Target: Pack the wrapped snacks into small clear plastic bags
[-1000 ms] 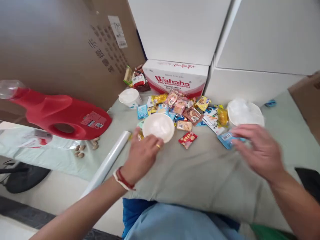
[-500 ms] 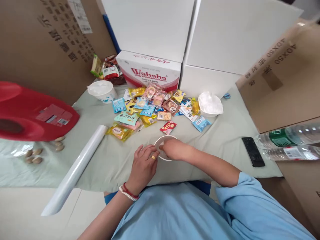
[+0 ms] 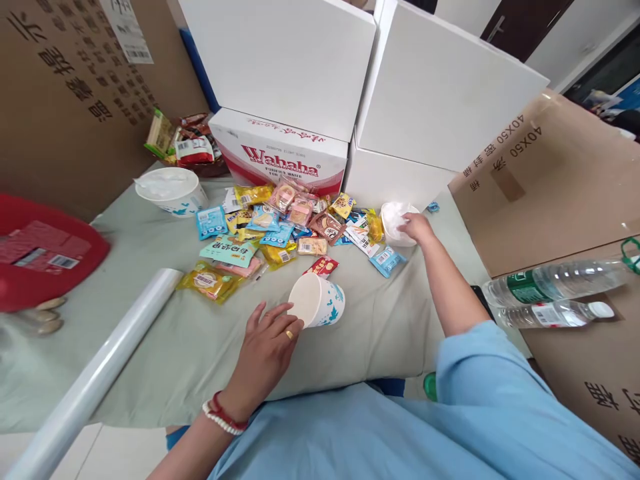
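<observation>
A white paper tub [image 3: 331,301] with blue leaf prints leans to the left, its mouth toward my left hand [image 3: 267,343]. The fingers of that hand are on the near rim; its thumb is hidden. Farther right, my right hand [image 3: 419,228] reaches to a second white tub [image 3: 393,235] at the back. Its fingers are drawn together at the crumpled white, filmy material [image 3: 395,213] in that tub's mouth; what lies between the fingertips is hidden. A red snack packet [image 3: 323,266] lies just behind the leaning tub.
Packaged snacks [image 3: 280,230] are heaped before a Wahaha carton [image 3: 280,160] and white boxes [image 3: 450,93]. A third tub [image 3: 183,200] stands left. A shiny roll [image 3: 113,360] crosses the left edge. Plastic bottles [image 3: 560,283] lie right; a red container [image 3: 45,257] sits left.
My right hand has left the middle tub and moved back and right to the second tub. The middle tub has tipped leftward, showing its printed side. The view has shifted.
</observation>
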`<state>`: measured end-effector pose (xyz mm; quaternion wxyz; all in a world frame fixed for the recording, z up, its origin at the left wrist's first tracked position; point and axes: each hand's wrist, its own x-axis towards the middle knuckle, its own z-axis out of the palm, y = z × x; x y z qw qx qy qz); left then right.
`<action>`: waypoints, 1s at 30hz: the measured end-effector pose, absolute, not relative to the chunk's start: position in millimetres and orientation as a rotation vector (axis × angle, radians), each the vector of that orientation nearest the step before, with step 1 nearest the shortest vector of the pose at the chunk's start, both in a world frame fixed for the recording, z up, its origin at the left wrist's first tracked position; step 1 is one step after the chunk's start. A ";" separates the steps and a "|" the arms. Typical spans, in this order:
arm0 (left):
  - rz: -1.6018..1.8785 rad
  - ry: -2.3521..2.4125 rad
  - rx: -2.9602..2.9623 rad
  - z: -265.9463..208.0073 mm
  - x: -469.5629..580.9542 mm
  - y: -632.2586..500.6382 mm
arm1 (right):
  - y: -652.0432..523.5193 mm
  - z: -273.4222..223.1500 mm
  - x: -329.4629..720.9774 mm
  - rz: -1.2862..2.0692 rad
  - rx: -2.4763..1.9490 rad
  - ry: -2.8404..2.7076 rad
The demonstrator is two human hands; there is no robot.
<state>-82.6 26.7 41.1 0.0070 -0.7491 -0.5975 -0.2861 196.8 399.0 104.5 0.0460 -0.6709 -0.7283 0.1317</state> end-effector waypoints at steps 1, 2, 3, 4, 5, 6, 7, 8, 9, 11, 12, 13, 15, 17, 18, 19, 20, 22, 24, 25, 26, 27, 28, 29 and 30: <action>-0.903 -1.867 -2.348 42.6 -80.9 26.4 | 405.9 94.9 191.3 0.404 -2.076 -2.248; -0.910 -1.862 -2.353 44.3 -78.5 26.4 | 409.6 86.5 184.9 0.404 -2.086 -2.259; -0.915 -1.850 -2.361 46.2 -75.5 26.7 | 411.0 79.8 178.7 0.394 -2.099 -2.272; -0.919 -1.835 -2.372 48.3 -72.1 27.5 | 411.2 75.4 173.6 0.385 -2.111 -2.285; -0.922 -1.814 -2.384 50.7 -68.5 28.5 | 410.7 73.8 170.2 0.384 -2.121 -2.301; -0.921 -1.795 -2.399 53.3 -64.8 29.8 | 409.7 74.8 169.0 0.392 -2.126 -2.319; -0.920 -1.774 -2.417 55.9 -61.3 31.3 | 407.6 78.4 170.3 0.408 -2.127 -2.341; -0.918 -1.754 -2.438 58.6 -58.0 32.9 | 403.5 84.1 174.0 0.424 -2.130 -2.361; -0.916 -1.738 -2.461 61.1 -55.0 34.6 | 396.5 91.3 179.9 0.420 -2.125 -2.377; -0.911 -1.712 -2.517 65.3 -49.4 38.7 | 369.7 107.2 196.5 0.341 -2.045 -2.381; -0.911 -1.697 -2.552 67.0 -46.4 41.2 | 349.0 114.5 206.0 0.290 -1.954 -2.374; -0.913 -1.682 -2.589 68.3 -42.9 44.1 | 323.8 120.7 215.6 0.259 -1.809 -2.367; -0.913 -1.663 -2.671 70.5 -33.2 50.9 | 263.9 127.7 232.3 0.455 -1.423 -2.411; -0.908 -1.637 -2.777 72.4 -19.9 58.3 | 203.2 127.2 244.4 0.828 -0.939 -2.614; -0.915 -1.609 -2.835 73.5 -12.5 62.0 | 177.4 124.9 249.4 0.910 -0.795 -2.679; -0.943 -1.567 -2.879 74.7 -5.3 65.4 | 156.8 122.2 254.8 0.943 -0.800 -2.708; -0.991 -1.519 -2.900 76.0 1.0 68.5 | 142.4 119.8 261.5 0.985 -0.828 -2.721; -1.110 -1.455 -2.862 78.3 8.1 73.2 | 134.6 118.9 281.7 1.041 -1.023 -2.665; -1.205 -1.490 -2.760 78.9 5.0 75.1 | 154.4 125.5 311.6 1.045 -1.281 -2.543; -1.232 -1.539 -2.716 77.9 -0.5 74.7 | 173.7 131.3 328.3 0.987 -1.443 -2.475; -1.250 -1.597 -2.678 76.0 -8.2 73.3 | 198.4 138.1 344.3 0.890 -1.612 -2.419; -1.261 -1.662 -2.636 73.0 -17.5 70.9 | 227.7 145.4 358.3 0.746 -1.815 -2.368; -1.258 -1.728 -2.595 69.2 -27.8 67.5 | 260.6 152.5 368.8 0.573 -1.998 -2.333; -1.237 -1.791 -2.553 64.8 -38.4 63.2 | 295.6 159.3 375.4 0.409 -2.109 -2.308; -1.203 -1.849 -2.508 60.4 -48.7 58.2 | 331.1 165.4 377.9 0.247 -2.159 -2.273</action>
